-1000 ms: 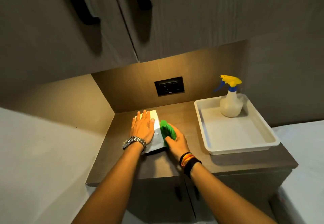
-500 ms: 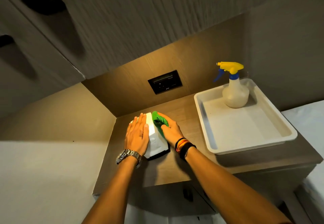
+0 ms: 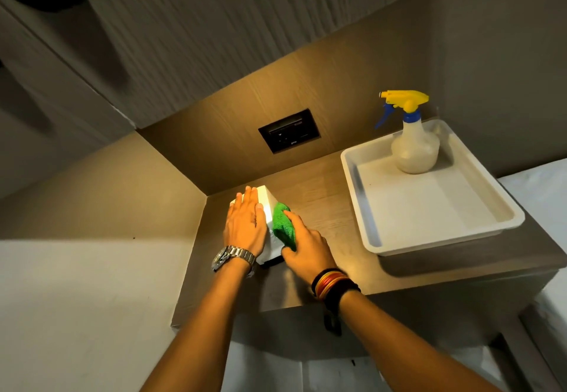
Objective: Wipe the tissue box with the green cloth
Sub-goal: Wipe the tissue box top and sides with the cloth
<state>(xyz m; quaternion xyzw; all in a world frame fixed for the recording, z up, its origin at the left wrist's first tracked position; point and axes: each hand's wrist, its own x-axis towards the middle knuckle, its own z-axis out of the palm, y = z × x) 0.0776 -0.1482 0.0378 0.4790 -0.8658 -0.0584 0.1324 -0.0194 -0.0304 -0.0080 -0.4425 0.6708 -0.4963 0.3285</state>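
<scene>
Dim room, warm light under the cabinet (image 3: 214, 38), blurred, warped edges.

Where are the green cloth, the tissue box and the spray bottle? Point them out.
green cloth (image 3: 283, 222): head view, middle of the folded cloth.
tissue box (image 3: 267, 199): head view, lit white side face.
spray bottle (image 3: 414, 152): head view, cloudy body, standing in the white tray.

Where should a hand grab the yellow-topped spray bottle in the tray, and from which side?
Probably at the narrow neck just under the yellow trigger head of the translucent plastic spray bottle, coming from the front. It stands upright in the far corner of the white rectangular tray, the neck is the slimmest part for fingers to wrap, and the wall lies close behind.
</scene>
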